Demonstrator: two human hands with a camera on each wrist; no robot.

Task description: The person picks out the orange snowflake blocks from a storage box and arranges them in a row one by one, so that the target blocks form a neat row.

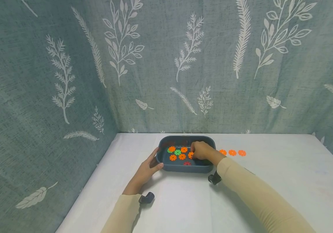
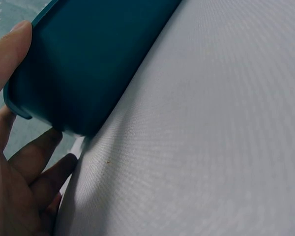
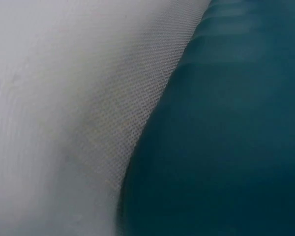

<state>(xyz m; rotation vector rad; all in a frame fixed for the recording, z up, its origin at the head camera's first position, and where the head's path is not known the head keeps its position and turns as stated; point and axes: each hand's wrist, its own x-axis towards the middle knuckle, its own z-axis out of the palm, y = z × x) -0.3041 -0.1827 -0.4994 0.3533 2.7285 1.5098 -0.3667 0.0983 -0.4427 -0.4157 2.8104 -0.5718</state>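
A dark blue-green tray (image 1: pixel 184 168) stands on the white table, with several orange notched plastic discs (image 1: pixel 182 156), green ones (image 1: pixel 177 152) and a red one (image 1: pixel 187 163) inside. My left hand (image 1: pixel 145 170) grips the tray's left end; in the left wrist view its thumb (image 2: pixel 14 46) lies at the rim and the fingers are at the corner below. Reaching over the right rim, my right hand (image 1: pixel 201 150) has its fingertips down in the tray, pinching an orange disc (image 1: pixel 191 155). The right wrist view shows only the tray's outer wall (image 3: pixel 226 137) and tablecloth, not the fingers.
Right of the tray, three orange discs (image 1: pixel 232 152) lie in a row on the white-covered table (image 1: pixel 283 181). A grey-green curtain (image 1: pixel 160 110) with white leaf prints hangs behind the table and along its left side.
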